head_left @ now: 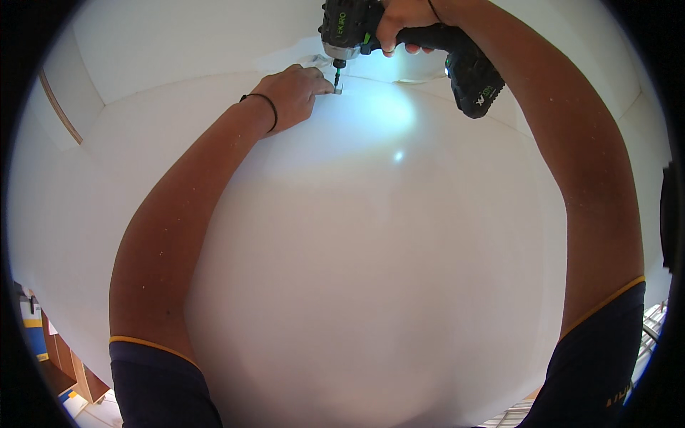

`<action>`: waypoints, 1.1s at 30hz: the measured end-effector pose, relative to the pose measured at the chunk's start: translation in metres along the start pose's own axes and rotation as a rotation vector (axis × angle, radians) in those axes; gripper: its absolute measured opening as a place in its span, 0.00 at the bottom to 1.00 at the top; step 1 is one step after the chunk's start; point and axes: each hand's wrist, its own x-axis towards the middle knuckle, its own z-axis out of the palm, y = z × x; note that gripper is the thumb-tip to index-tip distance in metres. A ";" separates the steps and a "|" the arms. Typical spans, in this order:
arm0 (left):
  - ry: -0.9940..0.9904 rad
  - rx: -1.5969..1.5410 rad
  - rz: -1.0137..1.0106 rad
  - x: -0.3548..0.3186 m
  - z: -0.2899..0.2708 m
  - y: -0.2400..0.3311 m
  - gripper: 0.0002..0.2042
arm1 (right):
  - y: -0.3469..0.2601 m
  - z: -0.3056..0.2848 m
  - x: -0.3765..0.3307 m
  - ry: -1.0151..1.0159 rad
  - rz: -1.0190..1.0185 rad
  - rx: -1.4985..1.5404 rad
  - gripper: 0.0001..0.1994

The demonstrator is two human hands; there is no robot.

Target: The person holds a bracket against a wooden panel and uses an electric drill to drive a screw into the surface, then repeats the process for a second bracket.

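Observation:
My right hand [408, 21] is closed round the handle of a black cordless impact driver [353, 27] at the top of the head view. Its bit [337, 75] points down at a small metal bracket [338, 90] on a broad white panel [371, 271]. The fingers of my left hand [291, 96] are pinched together at the bracket's left side, close to the bit's tip. The fingertips are partly hidden, and I cannot tell whether a screw sits under the bit. Light shines on the panel just right of the bracket.
White side panels [89, 64] rise along the far edge and left. Something crumpled and clear [312, 60] lies behind my left hand. At the lower left stand a brown wooden cabinet [77, 367] and a blue, yellow and white package [34, 332]. Metal bars [651, 328] show at the right rim.

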 end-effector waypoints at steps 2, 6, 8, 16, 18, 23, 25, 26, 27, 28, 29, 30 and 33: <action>-0.005 0.000 -0.005 -0.001 0.000 0.000 0.19 | -0.002 0.001 -0.002 0.006 0.013 -0.002 0.14; 0.011 -0.013 0.002 -0.001 0.000 0.000 0.19 | -0.001 0.000 0.000 -0.005 0.015 -0.004 0.14; -0.003 -0.023 0.000 -0.001 0.000 0.000 0.19 | -0.002 0.000 -0.001 -0.005 0.021 -0.003 0.14; -0.043 -0.029 -0.022 0.001 -0.004 0.002 0.19 | -0.002 0.000 -0.003 -0.022 0.010 -0.011 0.15; -0.038 -0.033 -0.024 0.000 -0.003 0.001 0.19 | -0.006 -0.002 -0.010 -0.036 -0.026 -0.017 0.15; -0.024 -0.055 -0.012 0.000 -0.004 -0.001 0.19 | -0.006 -0.004 -0.012 -0.045 -0.018 -0.018 0.15; -0.029 -0.052 -0.013 -0.001 -0.005 -0.001 0.19 | -0.006 -0.005 -0.012 -0.050 -0.024 -0.014 0.15; -0.032 -0.051 -0.013 -0.001 -0.006 0.000 0.19 | -0.005 -0.005 -0.011 -0.058 -0.029 -0.007 0.15; -0.037 -0.053 -0.010 -0.001 -0.007 0.000 0.19 | -0.005 -0.006 -0.010 -0.066 -0.034 0.000 0.15; -0.039 -0.054 -0.007 0.000 -0.007 0.000 0.19 | -0.006 -0.004 -0.009 -0.050 -0.002 -0.008 0.15; -0.041 -0.055 -0.004 0.001 -0.007 0.000 0.19 | -0.008 -0.002 -0.009 -0.034 0.030 -0.016 0.15; -0.039 -0.053 -0.002 0.001 -0.008 0.000 0.19 | -0.009 -0.001 -0.008 -0.019 0.062 -0.024 0.15; -0.051 -0.062 -0.016 0.002 -0.010 0.001 0.19 | 0.000 -0.007 -0.009 -0.074 -0.039 0.022 0.15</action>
